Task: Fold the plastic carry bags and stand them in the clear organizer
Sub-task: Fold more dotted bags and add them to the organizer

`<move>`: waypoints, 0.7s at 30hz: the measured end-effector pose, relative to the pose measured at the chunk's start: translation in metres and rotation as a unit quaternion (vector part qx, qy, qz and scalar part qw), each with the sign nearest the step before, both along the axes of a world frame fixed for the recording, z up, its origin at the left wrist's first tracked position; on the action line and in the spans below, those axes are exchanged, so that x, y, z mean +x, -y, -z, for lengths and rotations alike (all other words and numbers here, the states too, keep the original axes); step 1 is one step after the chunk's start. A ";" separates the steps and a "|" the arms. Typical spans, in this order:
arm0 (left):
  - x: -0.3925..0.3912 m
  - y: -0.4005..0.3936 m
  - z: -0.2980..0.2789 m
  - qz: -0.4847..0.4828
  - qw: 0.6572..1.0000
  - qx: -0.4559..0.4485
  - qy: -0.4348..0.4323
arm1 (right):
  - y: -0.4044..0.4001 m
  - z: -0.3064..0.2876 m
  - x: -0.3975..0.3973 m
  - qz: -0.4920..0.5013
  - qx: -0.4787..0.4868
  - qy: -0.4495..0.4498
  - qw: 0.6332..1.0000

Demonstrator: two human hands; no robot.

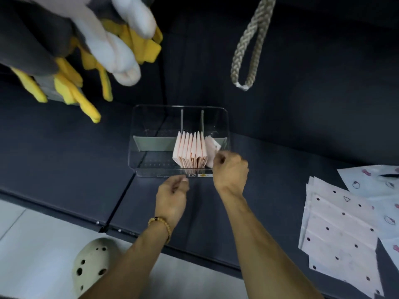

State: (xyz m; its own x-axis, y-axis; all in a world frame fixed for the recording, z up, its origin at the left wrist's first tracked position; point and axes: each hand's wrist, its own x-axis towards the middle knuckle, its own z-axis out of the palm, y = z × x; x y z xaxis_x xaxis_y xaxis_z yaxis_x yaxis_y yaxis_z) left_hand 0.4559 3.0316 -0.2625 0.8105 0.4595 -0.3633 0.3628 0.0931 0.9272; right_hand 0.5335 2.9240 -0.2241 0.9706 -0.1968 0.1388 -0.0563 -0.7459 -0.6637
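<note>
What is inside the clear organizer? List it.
Clear organizer: row of folded pink bags standing upright, another folded bag beside them, grey dividers. Right hand covers the near-right corner.
</note>
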 end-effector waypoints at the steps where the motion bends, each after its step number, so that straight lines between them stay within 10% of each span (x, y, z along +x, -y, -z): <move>1: 0.001 0.001 -0.001 0.003 1.000 0.005 0.001 | 0.000 0.004 -0.002 -0.035 0.006 -0.044 0.998; 7: 0.000 0.003 -0.001 0.010 1.000 0.015 0.000 | 0.003 0.014 -0.013 -0.163 0.032 -0.163 0.972; 21: -0.016 0.102 -0.005 0.140 0.990 0.003 0.013 | 0.154 0.009 -0.070 0.066 0.074 -0.084 0.992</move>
